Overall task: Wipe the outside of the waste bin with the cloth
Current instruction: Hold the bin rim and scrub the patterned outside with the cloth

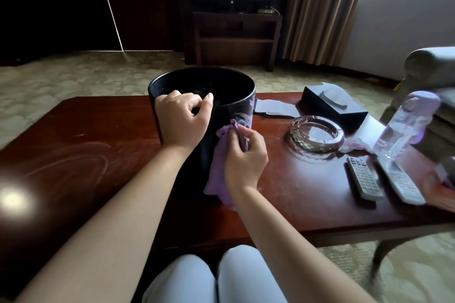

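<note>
Head view: the black waste bin [236,106] stood upright on the dark wooden bench [86,145], left of centre. The left hand [182,118] gripped the bin's near rim, fingers curled over the edge. The right hand [246,157] pinched the purple cloth [218,172] and held it against the bin's near outer wall, the cloth hanging down below the hand. To the right on the bench lay a glass ashtray [316,134], a black tissue box [332,104], two remote controls [364,177] and a clear bottle [403,125].
</note>
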`<action>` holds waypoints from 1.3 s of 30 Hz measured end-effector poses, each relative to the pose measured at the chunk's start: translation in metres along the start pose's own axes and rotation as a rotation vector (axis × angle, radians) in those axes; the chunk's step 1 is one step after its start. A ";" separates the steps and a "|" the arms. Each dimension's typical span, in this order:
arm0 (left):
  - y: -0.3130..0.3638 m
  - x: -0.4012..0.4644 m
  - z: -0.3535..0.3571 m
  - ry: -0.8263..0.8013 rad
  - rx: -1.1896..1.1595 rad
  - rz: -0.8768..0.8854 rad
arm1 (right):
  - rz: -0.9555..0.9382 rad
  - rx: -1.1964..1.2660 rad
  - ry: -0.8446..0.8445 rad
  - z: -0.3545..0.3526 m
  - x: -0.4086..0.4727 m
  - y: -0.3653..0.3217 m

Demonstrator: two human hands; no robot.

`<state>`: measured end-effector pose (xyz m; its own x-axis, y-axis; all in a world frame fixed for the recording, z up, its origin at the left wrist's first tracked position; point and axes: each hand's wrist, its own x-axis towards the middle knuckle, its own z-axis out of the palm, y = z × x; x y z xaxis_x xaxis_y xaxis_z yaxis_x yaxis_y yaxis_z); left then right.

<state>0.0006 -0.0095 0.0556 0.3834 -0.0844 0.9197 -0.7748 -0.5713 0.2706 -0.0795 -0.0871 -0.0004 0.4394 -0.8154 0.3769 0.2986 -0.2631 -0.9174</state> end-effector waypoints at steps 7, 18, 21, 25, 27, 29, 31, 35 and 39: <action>-0.002 -0.001 0.001 -0.012 0.036 -0.012 | 0.246 -0.147 -0.111 -0.015 -0.030 0.042; -0.002 -0.002 0.000 -0.006 -0.002 -0.024 | 0.318 -0.101 0.024 -0.009 -0.021 0.047; -0.001 -0.002 0.002 0.011 -0.013 -0.001 | 0.518 -0.206 -0.041 -0.020 -0.033 0.074; -0.002 -0.004 0.004 0.023 0.007 -0.014 | 0.384 -0.118 0.004 -0.016 -0.017 0.058; -0.003 -0.004 0.004 0.031 0.009 -0.012 | 0.274 -0.023 0.028 -0.012 -0.008 0.046; -0.003 -0.003 0.004 0.029 0.002 -0.001 | 0.254 -0.015 0.044 -0.011 -0.007 0.048; -0.002 -0.003 0.004 0.028 -0.001 -0.001 | 0.325 -0.119 0.040 -0.015 -0.011 0.061; -0.002 -0.004 0.005 0.030 0.000 -0.004 | 0.459 -0.318 -0.108 -0.028 -0.020 0.086; -0.002 -0.003 0.004 0.027 0.006 0.002 | 0.304 -0.160 -0.028 -0.021 -0.009 0.065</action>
<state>0.0034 -0.0114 0.0509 0.3681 -0.0634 0.9276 -0.7724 -0.5763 0.2671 -0.0820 -0.1076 -0.0664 0.5118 -0.8550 0.0841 0.0144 -0.0894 -0.9959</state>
